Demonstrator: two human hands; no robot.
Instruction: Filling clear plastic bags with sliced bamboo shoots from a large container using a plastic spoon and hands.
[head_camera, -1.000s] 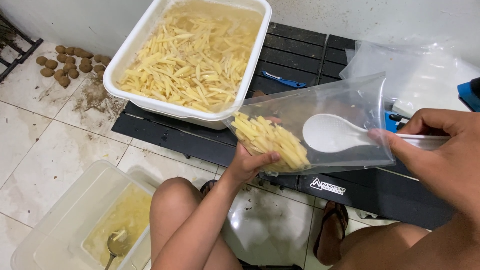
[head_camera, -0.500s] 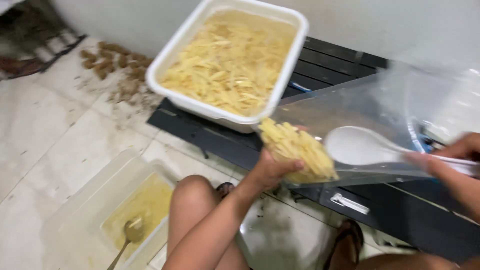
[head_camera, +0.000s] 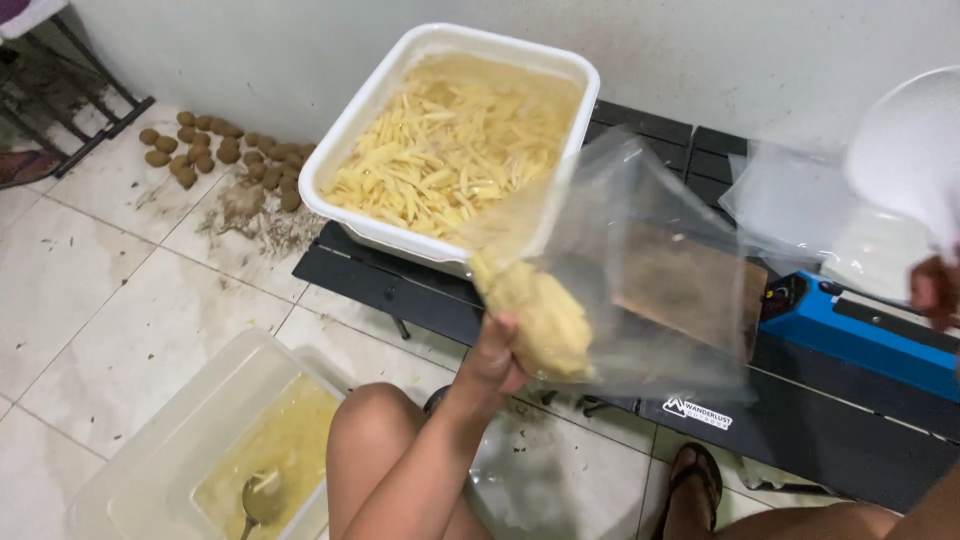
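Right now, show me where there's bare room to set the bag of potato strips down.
Bare dark table lies in front of the white tub, left of the left hand holding the bag. Bare tiles lie between the potato pile and the clear container. Crowded: right side, blue sealer and loose bags.

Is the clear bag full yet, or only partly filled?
Partly filled. The bag holds fries only in its bottom corner, gripped by the left hand; the rest is empty.
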